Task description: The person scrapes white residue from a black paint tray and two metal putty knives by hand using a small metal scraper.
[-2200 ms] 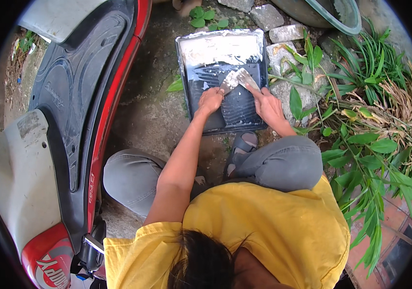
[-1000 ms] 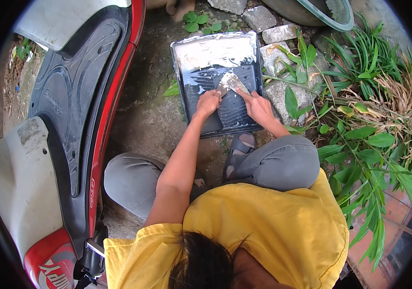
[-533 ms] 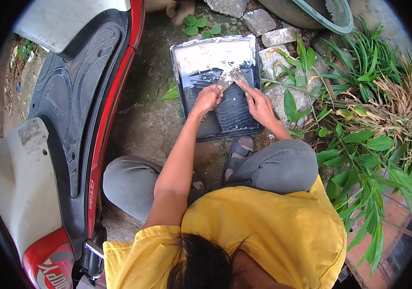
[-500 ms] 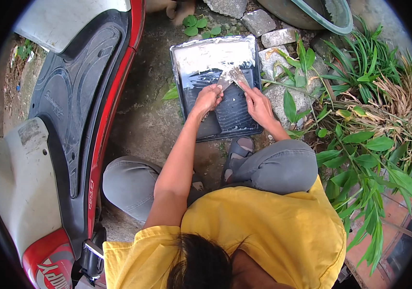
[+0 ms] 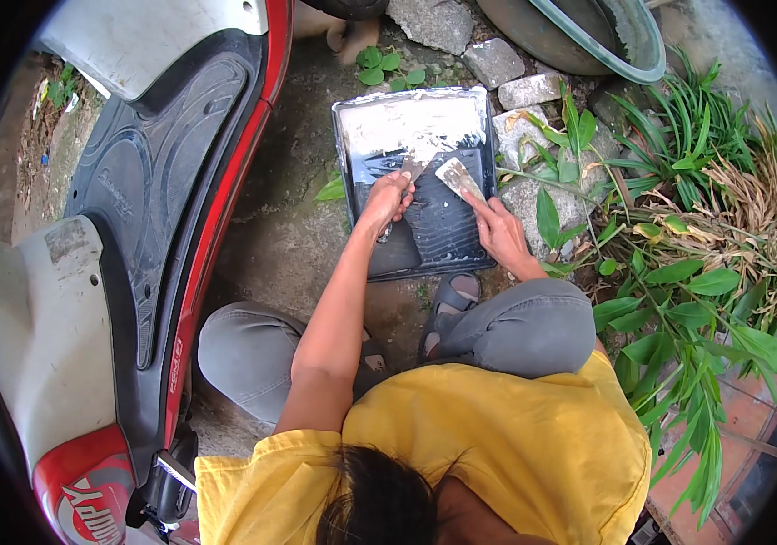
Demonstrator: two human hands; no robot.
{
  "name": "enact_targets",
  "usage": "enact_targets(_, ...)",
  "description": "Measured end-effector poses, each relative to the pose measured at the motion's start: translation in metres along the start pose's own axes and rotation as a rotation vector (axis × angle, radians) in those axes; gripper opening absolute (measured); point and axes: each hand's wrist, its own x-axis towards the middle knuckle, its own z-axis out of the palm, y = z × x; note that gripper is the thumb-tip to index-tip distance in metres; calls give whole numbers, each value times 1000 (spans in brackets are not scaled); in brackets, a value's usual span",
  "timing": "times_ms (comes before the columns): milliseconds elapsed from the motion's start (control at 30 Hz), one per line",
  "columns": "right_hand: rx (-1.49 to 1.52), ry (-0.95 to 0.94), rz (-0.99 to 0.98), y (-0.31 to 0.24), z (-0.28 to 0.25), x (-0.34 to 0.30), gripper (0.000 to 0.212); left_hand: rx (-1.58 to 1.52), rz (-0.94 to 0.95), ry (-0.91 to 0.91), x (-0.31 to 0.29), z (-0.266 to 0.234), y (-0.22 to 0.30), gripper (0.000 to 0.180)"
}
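A black paint tray point(image 5: 443, 265) lies on the ground in front of me, with a thick layer of white paste point(image 5: 407, 118) across its far end and ribs on its nearer half. My left hand point(image 5: 389, 202) is closed round the handle of a putty knife point(image 5: 418, 163), whose blade points at the paste's near edge and carries some of it. Closed on a second putty knife point(image 5: 458, 177) is my right hand point(image 5: 501, 232), over the tray's right side. The two blades are apart, and this second blade has whitish smears.
On the left stands a red, white and black motor scooter point(image 5: 157, 173). Stone blocks point(image 5: 531, 91) and leafy plants point(image 5: 679, 282) border the tray on the right. A greenish tub point(image 5: 629, 54) stands at the back. My grey-trousered knees flank the near side.
The right putty knife has come away from the left one, and its face now shows. Tray and surroundings sit slightly lower and farther right in the picture.
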Motion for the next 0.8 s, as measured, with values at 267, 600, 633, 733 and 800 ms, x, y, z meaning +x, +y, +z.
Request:
enact_targets(267, 210, -161, 135, 2, -50, 83, 35, 293, 48, 214, 2, -6, -18, 36)
enact_targets(600, -356, -297, -179, 3, -58, 148, 46, 346, 130, 309, 5, -8, -20, 36)
enact_targets(633, -392, -297, -182, 8, -51, 150, 48, 342, 125, 309, 5, -7, -19, 36)
enact_targets(733, -438, -347, -171, -1, -53, 159, 50, 367, 124, 282, 9, -7, -21, 37)
enact_targets(800, -471, -365, -203, -5, -60, 166, 50, 388, 124, 270, 13, -3, -21, 38)
